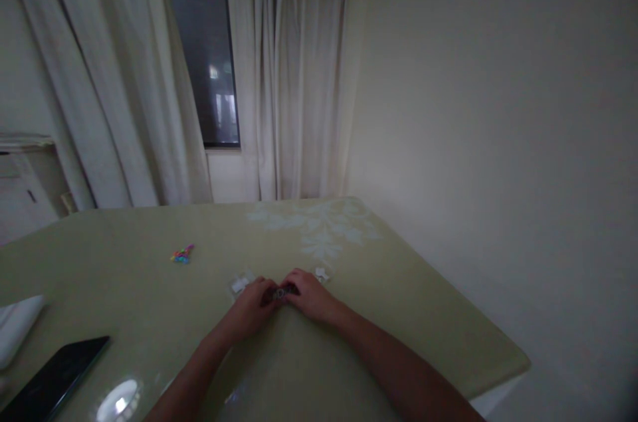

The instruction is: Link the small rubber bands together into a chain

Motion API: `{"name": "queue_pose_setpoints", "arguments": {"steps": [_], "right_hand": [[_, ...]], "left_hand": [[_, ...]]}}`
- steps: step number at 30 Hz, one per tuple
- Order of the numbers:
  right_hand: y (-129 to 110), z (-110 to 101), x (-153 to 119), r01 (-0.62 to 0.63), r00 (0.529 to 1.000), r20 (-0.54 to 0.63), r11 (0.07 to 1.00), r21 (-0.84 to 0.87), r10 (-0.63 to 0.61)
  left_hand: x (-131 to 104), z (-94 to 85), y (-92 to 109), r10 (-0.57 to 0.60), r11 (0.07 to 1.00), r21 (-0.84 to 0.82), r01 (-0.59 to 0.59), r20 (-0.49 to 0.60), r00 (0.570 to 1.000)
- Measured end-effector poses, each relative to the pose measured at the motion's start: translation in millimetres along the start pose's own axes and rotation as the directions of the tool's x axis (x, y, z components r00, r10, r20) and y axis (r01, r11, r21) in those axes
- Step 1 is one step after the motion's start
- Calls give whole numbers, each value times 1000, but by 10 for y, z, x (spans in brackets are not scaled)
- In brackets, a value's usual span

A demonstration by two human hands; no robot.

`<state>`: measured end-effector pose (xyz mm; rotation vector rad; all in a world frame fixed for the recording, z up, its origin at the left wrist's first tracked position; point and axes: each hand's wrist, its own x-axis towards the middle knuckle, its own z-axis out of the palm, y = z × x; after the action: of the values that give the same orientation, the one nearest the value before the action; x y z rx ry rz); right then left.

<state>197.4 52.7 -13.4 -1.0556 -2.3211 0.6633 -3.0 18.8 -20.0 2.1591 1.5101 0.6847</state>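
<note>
A small dark object with a pale round ring at its middle (281, 293), perhaps a wristwatch, is held between both hands just above or on the table. My left hand (253, 306) pinches its left end, and my right hand (308, 294) grips the right end. The fingers cover much of it, so its exact kind is hard to make out. Beside my left hand lies a small clear packet with a white piece (240, 284). Another small clear and white packet (321, 273) rests just beyond my right hand.
The yellow-green table (164, 316) has a white leaf pattern toward its far edge. Several small bright-coloured pieces (182, 254) lie in a pile at the left. A black tablet or phone (54, 379) and a white object (20, 325) sit near left. A wall (478, 143) borders the right.
</note>
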Motion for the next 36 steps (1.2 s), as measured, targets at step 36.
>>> {"name": "queue_pose_setpoints", "arguments": {"steps": [36], "right_hand": [[80, -215, -18, 45, 992, 122, 999, -30, -41]], "left_hand": [[-21, 13, 200, -83, 989, 125, 80, 13, 997]]}}
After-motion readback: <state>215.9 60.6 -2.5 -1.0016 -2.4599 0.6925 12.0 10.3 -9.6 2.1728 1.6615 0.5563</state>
